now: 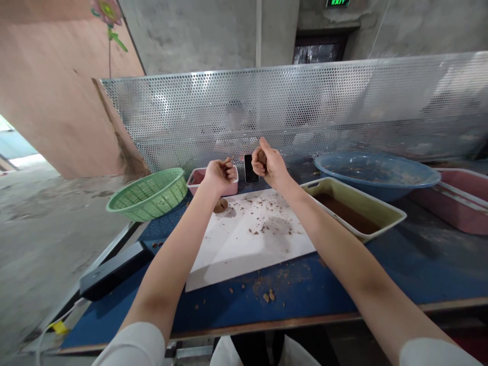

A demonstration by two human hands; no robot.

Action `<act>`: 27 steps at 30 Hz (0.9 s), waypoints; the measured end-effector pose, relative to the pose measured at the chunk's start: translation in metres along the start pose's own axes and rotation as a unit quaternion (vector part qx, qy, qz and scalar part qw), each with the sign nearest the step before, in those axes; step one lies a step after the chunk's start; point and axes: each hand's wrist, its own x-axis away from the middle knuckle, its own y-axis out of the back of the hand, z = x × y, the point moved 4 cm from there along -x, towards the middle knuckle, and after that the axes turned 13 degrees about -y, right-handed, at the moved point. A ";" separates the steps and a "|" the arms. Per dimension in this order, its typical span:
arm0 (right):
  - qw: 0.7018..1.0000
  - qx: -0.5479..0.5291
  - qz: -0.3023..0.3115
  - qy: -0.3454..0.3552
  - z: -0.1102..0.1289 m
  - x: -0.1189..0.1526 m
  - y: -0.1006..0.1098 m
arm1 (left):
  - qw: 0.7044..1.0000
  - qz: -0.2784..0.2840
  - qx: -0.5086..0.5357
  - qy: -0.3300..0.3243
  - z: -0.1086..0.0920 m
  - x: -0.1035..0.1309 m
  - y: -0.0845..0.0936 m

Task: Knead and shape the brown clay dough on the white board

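My left hand (221,174) is raised over the far left of the white board (224,254), its dirt-smudged fingers curled in. I see nothing between them. Level with it, my right hand (269,161) hovers near the far edge, fingers curled towards the palm and thumb up, also soiled. No object shows in it. The hands are apart. A brown, stone-like lump (220,205) lies on the board below my left hand. Brown crumbs (263,216) are scattered across the board.
Behind my hands are a pink basin (196,178) and a phone (250,169) against a perforated metal panel (179,112). A green basket (148,195) stands left. On the right are an olive tray (381,223) of brown water, a blue basin (381,173) and a pink tub (457,208).
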 end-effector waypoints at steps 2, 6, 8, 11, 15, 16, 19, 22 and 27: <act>1.000 0.002 0.015 -0.017 -0.001 -0.002 0.000 | 1.000 0.000 0.000 0.001 0.000 0.000 0.000; 1.000 -0.003 0.012 -0.026 -0.003 -0.003 0.000 | 1.000 0.004 -0.005 -0.003 -0.001 -0.001 0.000; 1.000 -0.012 0.010 -0.016 -0.003 -0.002 0.000 | 1.000 0.006 -0.008 -0.005 -0.001 -0.001 0.000; 1.000 -0.012 0.004 -0.003 -0.005 -0.002 0.001 | 1.000 0.005 -0.012 -0.006 0.000 0.000 -0.001; 1.000 -0.008 -0.013 0.008 -0.008 -0.003 0.003 | 1.000 -0.003 -0.008 -0.004 0.000 0.000 -0.001; 1.000 -0.012 -0.018 0.017 -0.008 -0.003 0.004 | 1.000 -0.003 -0.006 -0.004 0.000 0.000 -0.001; 0.998 -0.027 -0.028 0.054 -0.007 -0.002 0.005 | 1.000 -0.003 -0.004 -0.004 0.000 0.000 -0.002; 0.996 -0.047 -0.030 0.076 -0.003 -0.002 0.005 | 1.000 -0.005 -0.003 -0.004 -0.001 0.001 -0.002; 0.993 -0.098 -0.025 0.062 -0.001 -0.005 0.009 | 1.000 0.001 -0.002 -0.002 -0.001 0.003 -0.003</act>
